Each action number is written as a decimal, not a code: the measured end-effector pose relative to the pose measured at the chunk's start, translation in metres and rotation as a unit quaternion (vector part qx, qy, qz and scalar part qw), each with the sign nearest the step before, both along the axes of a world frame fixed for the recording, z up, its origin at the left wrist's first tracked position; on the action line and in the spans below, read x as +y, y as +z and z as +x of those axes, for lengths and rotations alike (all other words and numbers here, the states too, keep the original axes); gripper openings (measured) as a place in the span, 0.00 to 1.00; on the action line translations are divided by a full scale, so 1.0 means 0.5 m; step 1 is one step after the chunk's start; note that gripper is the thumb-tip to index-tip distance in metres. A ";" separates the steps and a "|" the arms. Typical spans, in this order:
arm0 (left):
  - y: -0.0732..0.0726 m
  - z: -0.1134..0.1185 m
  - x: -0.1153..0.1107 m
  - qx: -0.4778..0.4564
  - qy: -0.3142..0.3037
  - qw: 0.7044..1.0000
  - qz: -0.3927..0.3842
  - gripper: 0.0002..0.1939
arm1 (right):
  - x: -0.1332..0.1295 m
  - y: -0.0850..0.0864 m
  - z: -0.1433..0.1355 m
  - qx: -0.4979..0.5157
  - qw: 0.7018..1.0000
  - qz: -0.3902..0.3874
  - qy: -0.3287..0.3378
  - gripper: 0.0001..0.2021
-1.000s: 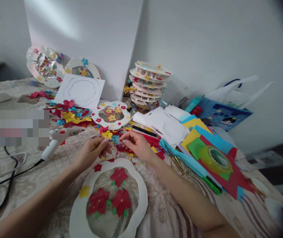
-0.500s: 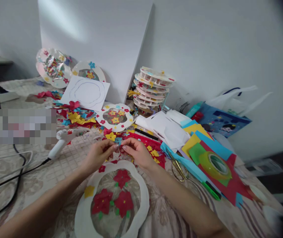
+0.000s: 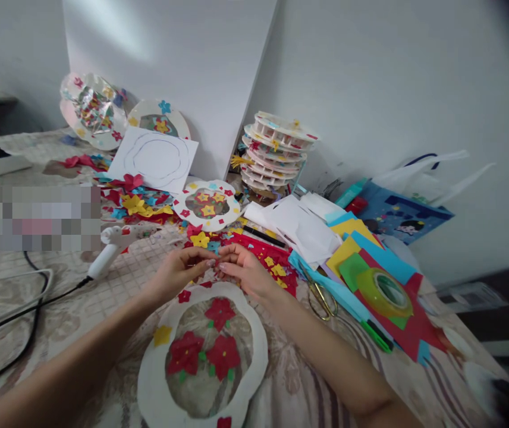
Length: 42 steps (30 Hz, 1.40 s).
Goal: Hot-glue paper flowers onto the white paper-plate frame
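Note:
My left hand [image 3: 182,274] and my right hand [image 3: 245,272] meet fingertip to fingertip just beyond a scalloped white ring [image 3: 258,351]. Fingers of both are pinched together; whatever lies between them is too small or hidden to name. The ring lies flat, with red flowers [image 3: 223,355] and green leaves on its clear centre, and a yellow piece [image 3: 162,335] and red pieces on its rim. Right beyond my fingertips are a yellow flower [image 3: 200,239] and a blue paper piece [image 3: 213,245].
A white glue gun [image 3: 105,259] with its cable lies at left. Paper scraps [image 3: 136,205] and a smaller decorated ring [image 3: 186,212] lie behind. Gold scissors [image 3: 322,300], coloured paper [image 3: 408,324], tape [image 3: 390,290] and a blue bag [image 3: 404,217] are at right. A tiered white model [image 3: 281,134] stands behind.
The view has shifted slightly. My hands still meet, and the blue piece seen at my fingertips earlier now shows beyond them. A red piece shows at the ring's near edge.

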<state>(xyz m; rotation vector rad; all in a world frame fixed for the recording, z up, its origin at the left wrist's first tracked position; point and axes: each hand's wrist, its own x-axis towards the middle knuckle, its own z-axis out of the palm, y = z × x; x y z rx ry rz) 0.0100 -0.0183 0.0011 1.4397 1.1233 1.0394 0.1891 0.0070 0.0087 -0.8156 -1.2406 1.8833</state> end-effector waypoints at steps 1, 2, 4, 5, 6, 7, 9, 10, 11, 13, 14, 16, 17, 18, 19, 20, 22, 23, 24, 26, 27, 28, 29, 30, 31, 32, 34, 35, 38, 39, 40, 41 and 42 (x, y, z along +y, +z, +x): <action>-0.001 -0.001 0.001 0.000 -0.004 1.000 -0.002 0.18 | 0.000 0.000 0.001 0.002 1.000 -0.006 0.005 0.17; -0.002 -0.002 0.001 0.001 -0.008 1.000 -0.003 0.17 | 0.001 -0.001 0.002 0.004 1.000 -0.012 0.009 0.17; -0.004 -0.004 0.002 0.004 -0.019 1.000 -0.002 0.17 | 0.002 -0.002 0.004 0.005 1.000 -0.021 0.014 0.17; -0.005 -0.005 0.002 0.005 -0.024 1.000 -0.001 0.16 | 0.002 -0.002 0.005 0.003 1.000 -0.024 0.015 0.17; -0.006 -0.006 0.002 0.006 -0.028 1.000 0.000 0.16 | 0.003 -0.003 0.006 0.002 1.000 -0.025 0.017 0.17; -0.006 -0.006 0.002 0.008 -0.032 0.999 0.001 0.16 | 0.003 -0.003 0.006 -0.001 0.999 -0.025 0.020 0.17; -0.007 -0.007 0.002 0.010 -0.037 0.999 0.000 0.16 | 0.004 -0.004 0.007 -0.004 0.999 -0.021 0.024 0.17; -0.007 -0.008 0.002 0.013 -0.040 0.999 -0.001 0.16 | 0.004 -0.005 0.007 -0.004 1.000 -0.017 0.026 0.17; -0.006 -0.008 0.002 0.016 -0.044 0.999 -0.003 0.16 | 0.004 -0.006 0.007 -0.004 1.000 -0.011 0.028 0.17; -0.004 -0.008 0.003 0.023 -0.048 0.999 -0.006 0.16 | 0.004 -0.008 0.007 -0.004 0.999 -0.001 0.031 0.16; -0.003 -0.008 0.003 0.025 -0.048 0.999 -0.006 0.15 | 0.003 -0.009 0.006 -0.005 0.999 0.002 0.031 0.15; 0.000 -0.007 0.003 0.030 -0.050 0.998 -0.003 0.15 | 0.002 -0.012 0.006 -0.009 0.999 0.006 0.030 0.14; 0.001 -0.007 0.003 0.032 -0.053 0.998 0.000 0.15 | 0.002 -0.013 0.006 -0.012 0.999 0.008 0.029 0.14; 0.002 -0.006 0.003 0.034 -0.057 0.998 0.003 0.14 | 0.002 -0.014 0.005 -0.015 0.999 0.010 0.029 0.14; 0.002 -0.006 0.002 0.036 -0.060 0.998 0.007 0.14 | 0.001 -0.014 0.005 -0.019 0.999 0.013 0.030 0.14; 0.002 -0.006 0.002 0.038 -0.063 0.997 0.010 0.13 | 0.001 -0.014 0.005 -0.023 0.999 0.015 0.032 0.15; 0.000 -0.007 0.002 0.038 -0.062 0.997 0.007 0.13 | 0.000 -0.012 0.005 -0.029 0.999 0.016 0.036 0.14; -0.002 -0.008 0.003 0.036 -0.060 0.998 0.000 0.13 | -0.001 -0.010 0.004 -0.031 0.999 0.017 0.037 0.14; -0.004 -0.009 0.004 0.034 -0.057 0.998 -0.010 0.13 | -0.002 -0.008 0.004 -0.033 0.999 0.021 0.038 0.14; -0.007 -0.010 0.005 0.025 -0.049 0.998 -0.030 0.14 | -0.004 -0.004 0.003 -0.046 0.997 0.049 0.037 0.15; -0.008 -0.010 0.006 0.021 -0.043 0.998 -0.038 0.14 | -0.005 -0.004 0.002 -0.059 0.995 0.076 0.033 0.15; -0.009 -0.011 0.007 0.018 -0.037 0.998 -0.043 0.15 | -0.007 -0.004 0.002 -0.076 0.991 0.109 0.024 0.16; -0.010 -0.010 0.007 0.017 -0.033 0.998 -0.047 0.15 | -0.008 -0.005 0.001 -0.096 0.985 0.144 0.011 0.17; -0.010 -0.010 0.007 0.017 -0.031 0.998 -0.048 0.15 | -0.009 -0.007 0.001 -0.115 0.977 0.177 -0.004 0.17; -0.010 -0.010 0.007 0.018 -0.032 0.998 -0.049 0.15 | -0.009 -0.010 0.001 -0.131 0.969 0.207 -0.017 0.16; -0.010 -0.010 0.007 0.019 -0.034 0.998 -0.049 0.15 | -0.010 -0.013 0.001 -0.144 0.962 0.232 -0.028 0.15; -0.010 -0.010 0.007 0.020 -0.040 0.998 -0.047 0.15 | -0.010 -0.017 0.002 -0.162 0.949 0.269 -0.040 0.12; -0.010 -0.010 0.006 0.020 -0.041 0.998 -0.047 0.15 | -0.010 -0.019 0.003 -0.168 0.944 0.281 -0.043 0.10; -0.008 -0.009 0.004 0.024 -0.040 0.998 -0.050 0.15 | -0.009 -0.021 0.004 -0.175 0.938 0.296 -0.049 0.07; -0.007 -0.008 0.004 0.025 -0.040 0.998 -0.052 0.14 | -0.008 -0.021 0.005 -0.175 0.938 0.296 -0.048 0.07; -0.006 -0.008 0.003 0.024 -0.040 0.997 -0.054 0.14 | -0.008 -0.022 0.005 -0.174 0.938 0.296 -0.046 0.07; -0.005 -0.007 0.003 0.023 -0.040 0.997 -0.057 0.15 | -0.008 -0.022 0.005 -0.173 0.938 0.298 -0.045 0.07; -0.004 -0.007 0.002 0.020 -0.041 0.997 -0.061 0.15 | -0.008 -0.022 0.005 -0.173 0.936 0.303 -0.042 0.07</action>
